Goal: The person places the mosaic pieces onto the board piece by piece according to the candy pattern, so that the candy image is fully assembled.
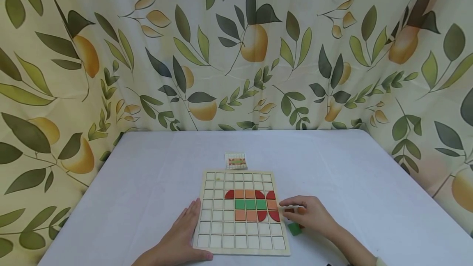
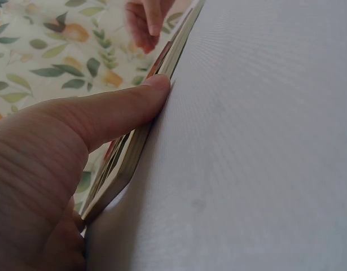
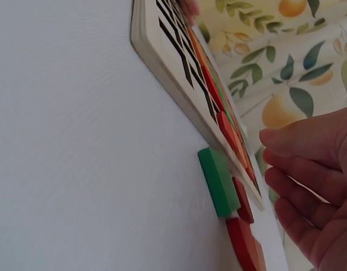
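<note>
A wooden grid board [image 1: 244, 248] lies on the table. Within its cells are several red quarter-round pieces [image 1: 274, 216], orange square pieces [image 1: 251, 216] and a row of green square pieces [image 1: 250, 204]. My left hand [image 1: 176, 233] rests against the board, fingers along its left side and thumb at the front edge. Just beyond the right edge hovers my right hand [image 1: 310, 214], its fingers loosely bent; the right wrist view shows nothing held between them. Beneath it lie a loose green block [image 3: 219, 182] and red pieces [image 3: 242, 240], partly hidden in the head view.
Behind the board stands a small pattern card [image 1: 235, 161] with a red, orange and green design on a grid. A white cloth [image 1: 155, 163] covers the table. Curtains [image 1: 229, 73] printed with leaves and fruit hang around the back and sides.
</note>
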Motion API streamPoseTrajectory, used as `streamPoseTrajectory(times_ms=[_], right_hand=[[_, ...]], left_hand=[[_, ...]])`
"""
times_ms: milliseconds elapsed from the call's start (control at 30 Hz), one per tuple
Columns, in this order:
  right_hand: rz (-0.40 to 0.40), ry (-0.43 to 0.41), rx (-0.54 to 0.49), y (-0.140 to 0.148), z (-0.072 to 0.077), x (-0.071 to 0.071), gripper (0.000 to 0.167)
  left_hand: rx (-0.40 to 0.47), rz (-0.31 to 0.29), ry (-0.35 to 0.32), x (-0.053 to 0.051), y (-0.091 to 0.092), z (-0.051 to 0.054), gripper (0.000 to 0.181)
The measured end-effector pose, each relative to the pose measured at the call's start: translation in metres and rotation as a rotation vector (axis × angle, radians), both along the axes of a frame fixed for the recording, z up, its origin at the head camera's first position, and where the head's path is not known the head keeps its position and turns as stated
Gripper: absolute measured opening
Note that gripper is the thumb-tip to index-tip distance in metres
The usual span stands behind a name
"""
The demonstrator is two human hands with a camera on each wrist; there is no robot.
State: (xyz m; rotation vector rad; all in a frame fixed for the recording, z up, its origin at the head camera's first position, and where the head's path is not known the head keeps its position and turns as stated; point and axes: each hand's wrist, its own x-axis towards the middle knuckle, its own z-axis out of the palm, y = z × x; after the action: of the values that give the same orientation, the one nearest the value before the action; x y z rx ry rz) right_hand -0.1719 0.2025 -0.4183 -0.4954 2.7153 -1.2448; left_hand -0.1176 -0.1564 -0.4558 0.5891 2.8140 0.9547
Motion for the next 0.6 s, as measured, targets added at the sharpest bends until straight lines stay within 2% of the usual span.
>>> streamPoseTrajectory(times_ms=[267,500,600], right_hand=[[0.068,0.018,0.031,0.013,0.002,0.006,0.018],[0.206,0.038,-0.027,0.025,0.005,0.010,0.019],[0.232,0.038,-0.021,0.029,0.006,0.010,0.020]], left_hand=[[0.004,-0.001,0.001,0.001,0.001,0.000,0.130],[0.003,0.002,-0.005,0.001,0.001,0.000,0.130],[-0.002,0.002,-0.005,0.001,0.001,0.001,0.130]])
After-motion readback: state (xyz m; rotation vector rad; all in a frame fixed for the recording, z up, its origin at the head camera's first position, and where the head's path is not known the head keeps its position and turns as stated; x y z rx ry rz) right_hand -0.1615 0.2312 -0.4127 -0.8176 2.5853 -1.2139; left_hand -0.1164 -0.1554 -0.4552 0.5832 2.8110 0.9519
